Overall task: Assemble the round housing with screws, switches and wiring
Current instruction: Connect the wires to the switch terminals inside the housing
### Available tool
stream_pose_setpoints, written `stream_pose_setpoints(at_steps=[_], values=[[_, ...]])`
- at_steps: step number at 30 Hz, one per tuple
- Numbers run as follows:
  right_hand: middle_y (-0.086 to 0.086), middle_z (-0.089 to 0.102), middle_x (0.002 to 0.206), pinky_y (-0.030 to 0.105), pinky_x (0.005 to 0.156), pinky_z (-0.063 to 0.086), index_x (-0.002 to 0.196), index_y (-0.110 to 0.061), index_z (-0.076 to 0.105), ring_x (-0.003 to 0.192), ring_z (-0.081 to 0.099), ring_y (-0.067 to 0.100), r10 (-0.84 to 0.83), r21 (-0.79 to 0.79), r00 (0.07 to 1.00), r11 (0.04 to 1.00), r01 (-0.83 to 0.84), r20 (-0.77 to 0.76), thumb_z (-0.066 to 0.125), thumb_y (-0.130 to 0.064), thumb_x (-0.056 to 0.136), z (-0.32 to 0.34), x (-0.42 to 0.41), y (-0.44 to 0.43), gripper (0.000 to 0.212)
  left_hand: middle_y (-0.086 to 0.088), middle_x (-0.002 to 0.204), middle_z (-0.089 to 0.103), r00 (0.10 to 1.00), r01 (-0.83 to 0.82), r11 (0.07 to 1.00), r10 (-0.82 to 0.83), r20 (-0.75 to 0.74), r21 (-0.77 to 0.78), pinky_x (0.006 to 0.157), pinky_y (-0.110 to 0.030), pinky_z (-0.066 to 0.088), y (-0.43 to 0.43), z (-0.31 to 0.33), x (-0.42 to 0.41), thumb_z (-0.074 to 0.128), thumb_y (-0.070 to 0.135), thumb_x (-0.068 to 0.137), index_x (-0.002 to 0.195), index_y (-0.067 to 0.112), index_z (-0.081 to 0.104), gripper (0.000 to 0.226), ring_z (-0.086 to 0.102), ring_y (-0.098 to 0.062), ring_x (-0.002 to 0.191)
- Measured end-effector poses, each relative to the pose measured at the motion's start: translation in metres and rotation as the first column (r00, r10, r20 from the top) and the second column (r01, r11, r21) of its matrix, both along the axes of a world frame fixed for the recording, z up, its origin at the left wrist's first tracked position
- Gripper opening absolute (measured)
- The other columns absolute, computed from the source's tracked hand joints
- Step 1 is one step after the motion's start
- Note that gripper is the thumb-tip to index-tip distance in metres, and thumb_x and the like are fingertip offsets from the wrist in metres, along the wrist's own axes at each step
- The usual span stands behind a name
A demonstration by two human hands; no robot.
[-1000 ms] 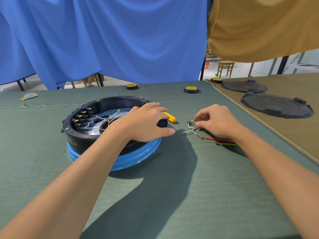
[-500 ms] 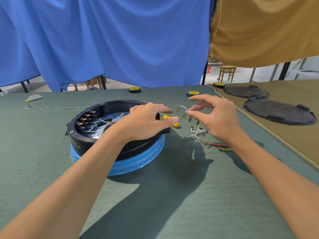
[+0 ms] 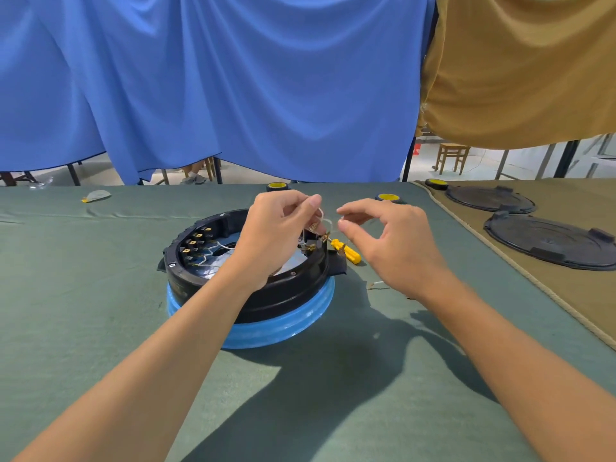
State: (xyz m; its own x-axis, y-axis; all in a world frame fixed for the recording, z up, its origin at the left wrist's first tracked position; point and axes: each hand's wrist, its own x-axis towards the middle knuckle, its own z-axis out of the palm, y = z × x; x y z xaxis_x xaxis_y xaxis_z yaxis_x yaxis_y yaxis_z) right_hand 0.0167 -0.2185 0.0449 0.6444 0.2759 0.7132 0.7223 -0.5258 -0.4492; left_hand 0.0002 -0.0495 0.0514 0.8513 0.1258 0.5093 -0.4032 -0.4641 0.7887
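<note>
Round housing point(image 3: 286, 295), black plastic on a ribbed blue ring point(image 3: 283, 330), is sitting on green felt point(image 3: 93, 311). Left hand point(image 3: 276, 235) and right hand point(image 3: 386, 245) are both pinching a thin looped white wire point(image 3: 326, 221) above its 2 o'clock rim.

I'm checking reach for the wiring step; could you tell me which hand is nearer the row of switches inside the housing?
Left. The left hand, pinching a white wire, is over the housing, right of the switches; the right hand is past its right rim.
</note>
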Motion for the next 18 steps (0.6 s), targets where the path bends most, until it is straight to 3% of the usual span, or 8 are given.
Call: stream_pose_setpoints(at_steps=[4,8,11,14,16,18], values=[[-0.005,0.074,0.082,0.011,0.077,0.049,0.095,-0.015,0.077,0.076,0.066,0.006,0.051,-0.107,0.994,0.992,-0.062,-0.097,0.067,-0.006,0.085,0.015,0.003,0.008,0.016,-0.006,0.071,0.071,0.999,-0.041,0.985,0.043,0.008,-0.169,0.066,-0.021,0.056,0.003,0.004,-0.003,0.056,0.023,0.098,0.086,0.008,0.072,0.025,0.068,-0.006,0.061],[-0.006,0.074,0.079,0.011,0.074,0.049,0.089,-0.014,0.078,0.074,0.066,0.006,0.057,-0.078,0.991,0.995,-0.066,-0.118,0.066,0.0,0.084,0.027,0.003,0.018,0.02,0.001,0.076,0.074,0.995,-0.066,0.953,0.039,-0.095,-0.297,0.068,-0.019,0.054,0.014,0.01,-0.004,0.06,0.03,0.096,0.09,0.016,0.071,0.019,0.072,-0.007,0.07],[-0.016,0.069,0.071,0.007,0.062,0.046,0.087,-0.017,0.077,0.064,0.062,-0.003,0.087,-0.047,0.982,0.994,-0.096,-0.169,0.068,-0.005,0.084,0.035,0.003,0.028,0.015,0.001,0.076,0.076,0.989,-0.05,0.931,-0.005,-0.149,-0.363,0.074,-0.023,0.053,0.025,0.016,-0.006,0.065,0.033,0.092,0.094,0.016,0.073,0.019,0.072,-0.009,0.074],[-0.017,0.066,0.065,0.013,0.058,0.046,0.086,-0.021,0.074,0.053,0.061,0.001,0.153,-0.072,0.947,0.981,-0.18,-0.282,0.069,-0.009,0.085,0.042,0.001,0.039,0.014,0.0,0.073,0.074,0.992,-0.051,0.911,-0.003,-0.129,-0.41,0.072,-0.023,0.054,0.036,0.024,-0.009,0.066,0.027,0.092,0.084,0.015,0.075,0.017,0.071,-0.011,0.07],[-0.012,0.07,0.072,0.02,0.062,0.051,0.092,-0.022,0.072,0.061,0.066,0.006,0.173,-0.094,0.933,0.973,-0.213,-0.315,0.069,-0.016,0.087,0.045,0.0,0.048,0.009,0.0,0.07,0.073,0.993,-0.063,0.901,0.016,-0.114,-0.429,0.072,-0.024,0.057,0.041,0.029,-0.011,0.068,0.023,0.091,0.078,0.015,0.075,0.017,0.07,-0.01,0.067],[-0.007,0.073,0.086,0.027,0.079,0.055,0.102,-0.018,0.071,0.079,0.068,0.007,0.145,-0.087,0.946,0.98,-0.177,-0.291,0.069,-0.025,0.088,0.049,-0.001,0.059,0.016,0.0,0.074,0.074,0.992,-0.069,0.893,0.015,-0.124,-0.444,0.075,-0.027,0.057,0.046,0.033,-0.013,0.069,0.024,0.09,0.078,0.018,0.076,0.015,0.071,-0.012,0.071]])
